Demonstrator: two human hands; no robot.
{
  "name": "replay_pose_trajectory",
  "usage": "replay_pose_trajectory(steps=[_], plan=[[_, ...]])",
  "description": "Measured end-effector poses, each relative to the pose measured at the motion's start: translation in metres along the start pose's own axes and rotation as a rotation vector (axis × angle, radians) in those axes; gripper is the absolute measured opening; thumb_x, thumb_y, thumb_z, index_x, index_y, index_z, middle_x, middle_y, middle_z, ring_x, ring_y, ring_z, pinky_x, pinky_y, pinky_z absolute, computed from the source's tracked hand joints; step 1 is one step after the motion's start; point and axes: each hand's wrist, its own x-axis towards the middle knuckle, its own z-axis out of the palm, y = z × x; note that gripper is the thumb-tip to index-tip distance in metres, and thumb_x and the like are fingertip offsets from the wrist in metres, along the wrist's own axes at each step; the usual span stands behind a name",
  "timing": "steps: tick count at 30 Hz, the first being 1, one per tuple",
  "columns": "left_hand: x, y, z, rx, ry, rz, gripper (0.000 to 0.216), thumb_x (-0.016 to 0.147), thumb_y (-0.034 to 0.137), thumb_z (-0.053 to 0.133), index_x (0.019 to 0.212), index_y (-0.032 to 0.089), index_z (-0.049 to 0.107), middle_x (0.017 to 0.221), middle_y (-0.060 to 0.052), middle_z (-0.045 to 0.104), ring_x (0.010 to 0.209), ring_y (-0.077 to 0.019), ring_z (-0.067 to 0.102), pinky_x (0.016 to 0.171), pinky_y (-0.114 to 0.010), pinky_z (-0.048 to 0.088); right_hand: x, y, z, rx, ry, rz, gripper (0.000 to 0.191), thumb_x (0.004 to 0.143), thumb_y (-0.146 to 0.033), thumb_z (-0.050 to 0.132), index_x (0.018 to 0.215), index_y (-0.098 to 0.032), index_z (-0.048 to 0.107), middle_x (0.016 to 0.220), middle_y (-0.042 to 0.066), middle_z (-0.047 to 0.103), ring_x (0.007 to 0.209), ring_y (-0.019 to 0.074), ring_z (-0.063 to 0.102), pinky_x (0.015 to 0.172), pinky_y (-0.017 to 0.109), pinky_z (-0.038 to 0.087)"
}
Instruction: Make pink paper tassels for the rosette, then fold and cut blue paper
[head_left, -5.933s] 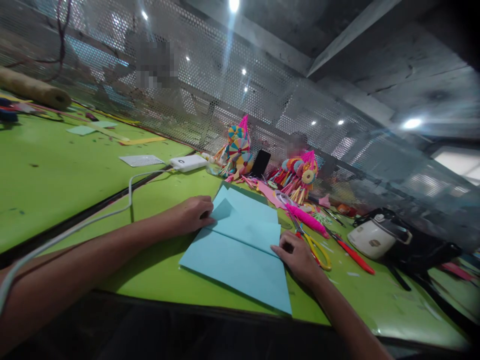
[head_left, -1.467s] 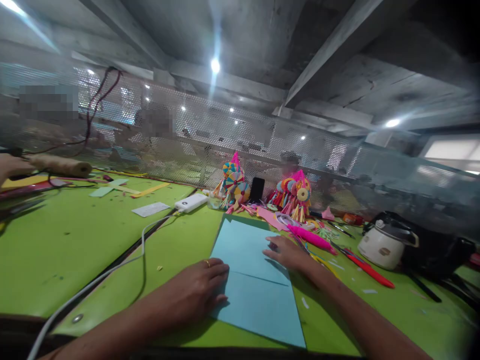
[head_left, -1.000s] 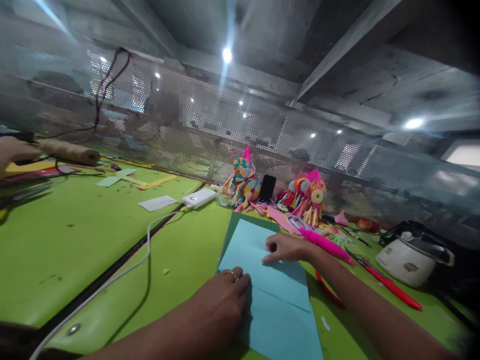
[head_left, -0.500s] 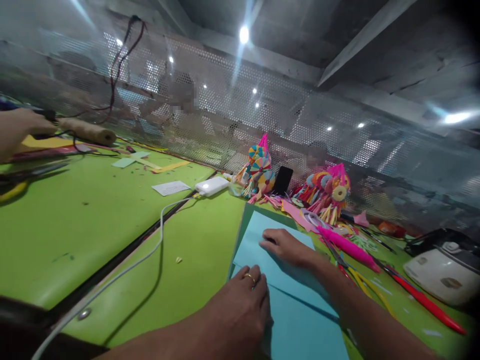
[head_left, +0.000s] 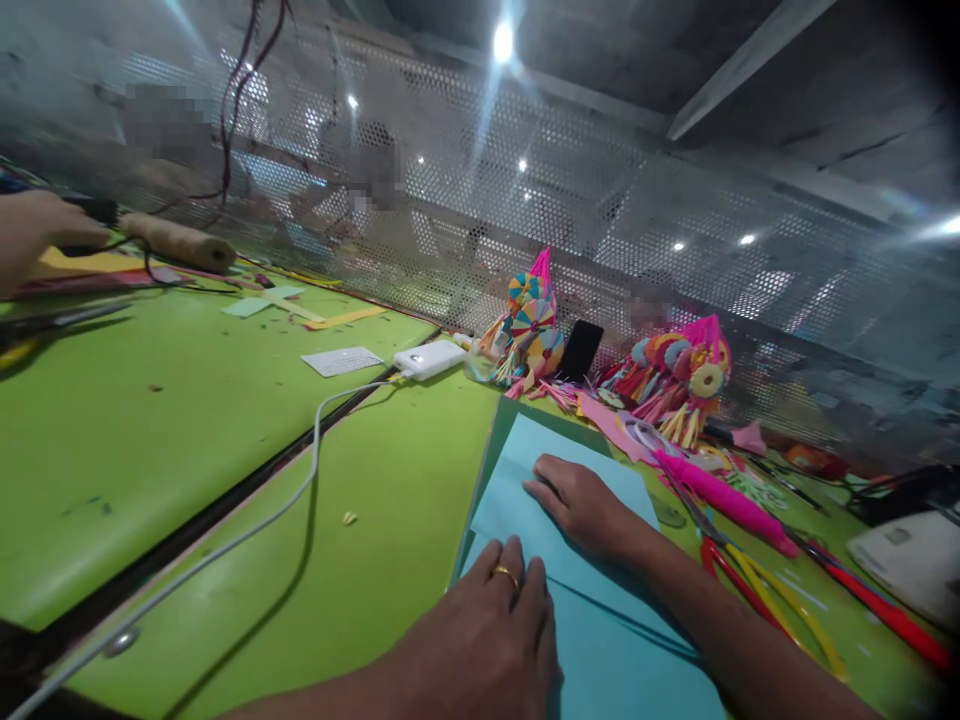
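Observation:
A light blue paper sheet [head_left: 630,660] lies on a dark green sheet [head_left: 501,428], with a folded-over flap [head_left: 499,490] at its far part. Across that flap rests my right hand [head_left: 581,505], pressing the paper down, its thumb apart from the bent index finger. My left hand [head_left: 495,625], with a ring on one finger, lies palm down at the left edge of the blue paper, just nearer than the flap's edge. Its fingers are stretched forward and slightly apart. Neither hand grips anything I can see; my palms are hidden.
Scissors [head_left: 750,585] and a bright pink roll [head_left: 731,500] lie to the right. Colourful paper tassel ornaments [head_left: 534,322] and a black phone [head_left: 582,350] stand behind. A white power bank [head_left: 429,359] trails a cable. Another person's hand [head_left: 37,235] is at far left.
The fingers of my left hand have stretched forward from a more curled position. My right hand stays on the flap. The camera view has shifted slightly.

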Motion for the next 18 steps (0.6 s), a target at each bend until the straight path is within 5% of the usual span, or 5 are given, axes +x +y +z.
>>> replay_pose_trajectory(steps=[7,18], plan=[[0.0006,-0.0028,-0.0013,0.025,0.047,-0.022,0.031,0.087,0.029,0.049,0.103,0.009,0.066,0.108,-0.021,0.064,0.104,-0.0399,0.057,0.086,-0.059,0.044,0.0019,-0.0019,-0.0004,-0.047,-0.023,0.022,0.024,0.095,-0.033,0.041,0.078,-0.018,0.049,0.076,0.002,0.054,0.069,0.0143,0.046,0.063,0.026,0.030],[-0.0020,-0.0046,-0.0030,0.096,-0.043,-0.035,0.032,0.086,0.028,0.050,0.112,0.013,0.060,0.113,-0.023,0.060,0.105,-0.0391,0.055,0.084,-0.062,0.043,0.0043,-0.0032,-0.0028,-0.063,-0.054,0.036,0.023,0.094,-0.033,0.042,0.078,-0.017,0.050,0.078,0.003,0.056,0.071,0.0144,0.047,0.065,0.026,0.030]])
